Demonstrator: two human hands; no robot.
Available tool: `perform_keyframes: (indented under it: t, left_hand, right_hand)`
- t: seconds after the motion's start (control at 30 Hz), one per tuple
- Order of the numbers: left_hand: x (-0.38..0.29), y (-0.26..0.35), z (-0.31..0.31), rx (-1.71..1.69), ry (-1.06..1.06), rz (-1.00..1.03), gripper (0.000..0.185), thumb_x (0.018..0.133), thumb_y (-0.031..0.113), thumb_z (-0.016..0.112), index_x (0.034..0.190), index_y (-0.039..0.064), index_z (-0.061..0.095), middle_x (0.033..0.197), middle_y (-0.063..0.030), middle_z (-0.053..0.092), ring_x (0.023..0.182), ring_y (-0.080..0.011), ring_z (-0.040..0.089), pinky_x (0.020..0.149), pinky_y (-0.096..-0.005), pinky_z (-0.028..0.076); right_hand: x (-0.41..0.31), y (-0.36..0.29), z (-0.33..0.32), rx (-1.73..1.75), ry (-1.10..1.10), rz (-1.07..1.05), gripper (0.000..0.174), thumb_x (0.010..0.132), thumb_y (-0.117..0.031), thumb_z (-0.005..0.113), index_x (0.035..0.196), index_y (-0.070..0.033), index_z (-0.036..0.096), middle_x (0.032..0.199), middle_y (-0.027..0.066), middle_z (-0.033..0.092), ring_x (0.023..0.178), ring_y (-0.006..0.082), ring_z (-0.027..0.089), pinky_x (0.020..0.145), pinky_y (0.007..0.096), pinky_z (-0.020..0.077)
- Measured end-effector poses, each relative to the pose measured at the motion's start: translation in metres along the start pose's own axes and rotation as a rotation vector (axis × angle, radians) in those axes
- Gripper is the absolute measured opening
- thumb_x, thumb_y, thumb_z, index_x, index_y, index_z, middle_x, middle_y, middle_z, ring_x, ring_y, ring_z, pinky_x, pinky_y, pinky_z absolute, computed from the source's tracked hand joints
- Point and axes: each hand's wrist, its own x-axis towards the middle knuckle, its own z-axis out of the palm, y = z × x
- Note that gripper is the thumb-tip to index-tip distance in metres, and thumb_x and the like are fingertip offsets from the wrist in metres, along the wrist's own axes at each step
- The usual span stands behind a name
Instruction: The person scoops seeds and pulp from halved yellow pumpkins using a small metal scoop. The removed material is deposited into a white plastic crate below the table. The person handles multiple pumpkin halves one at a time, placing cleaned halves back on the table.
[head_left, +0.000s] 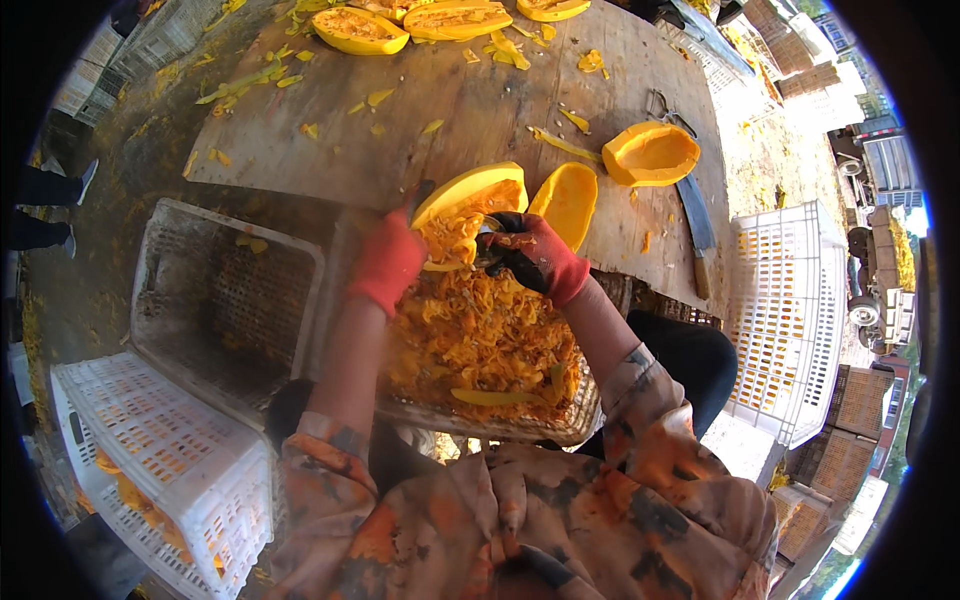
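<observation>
My left hand (390, 259), in a red and black work glove, grips a halved yellow pumpkin (471, 187) tilted over a crate. Stringy orange pulp and seeds still hang in its hollow. Gloved the same way, my right hand (536, 251) is closed at the pulp around a small metal-looking tool (489, 225), mostly hidden by the fingers. Below both hands, loose pulp and seeds (480, 337) fill the crate (589, 412), with a strip of peel on top. Just right of my right hand, a hollowed pumpkin half (566, 199) rests at the edge of the wooden table (465, 112).
Another hollowed half (651, 154) sits near a long knife (697, 225) and a wire-handled metal tool (664, 109). Seeded halves (360, 31) lie at the far edge among peel scraps. Plastic crates stand left (225, 300), lower left (165, 435) and right (784, 322). A person's legs (49, 202) show far left.
</observation>
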Motion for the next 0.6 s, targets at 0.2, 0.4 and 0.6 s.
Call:
perform_keyframes:
  t: [0.2, 0.4, 0.6]
  left_hand:
    - [0.006, -0.001, -0.014, 0.013, 0.101, 0.034, 0.037, 0.077, 0.013, 0.065, 0.111, 0.001, 0.059, 0.094, -0.0251, 0.064, 0.089, -0.041, 0.061, 0.075, -0.0435, 0.05]
    - [0.0, 0.003, -0.016, 0.064, 0.167, 0.063, 0.058, 0.076, 0.01, 0.057, 0.133, 0.016, 0.049, 0.091, -0.0222, 0.065, 0.083, -0.0358, 0.064, 0.07, -0.0414, 0.051]
    - [0.007, -0.016, 0.006, -0.3, 0.224, -0.141, 0.048, 0.079, 0.02, 0.066, 0.124, 0.011, 0.053, 0.102, -0.0218, 0.063, 0.09, -0.0343, 0.063, 0.073, -0.0399, 0.05]
  right_hand:
    - [-0.035, -0.011, 0.028, -1.173, -0.006, -0.059, 0.017, 0.086, -0.022, 0.059, 0.095, -0.009, 0.064, 0.092, 0.0163, 0.063, 0.087, 0.034, 0.06, 0.077, 0.0421, 0.0483]
    - [0.026, -0.003, 0.03, -1.313, 0.484, -0.519, 0.015, 0.082, -0.016, 0.06, 0.095, -0.009, 0.063, 0.096, 0.0155, 0.062, 0.088, 0.0379, 0.058, 0.08, 0.0449, 0.0467]
    - [0.047, 0.012, 0.018, -1.195, 0.417, -0.569, 0.022, 0.079, -0.014, 0.062, 0.101, -0.012, 0.063, 0.104, 0.0134, 0.061, 0.093, 0.0375, 0.057, 0.084, 0.0447, 0.0462]
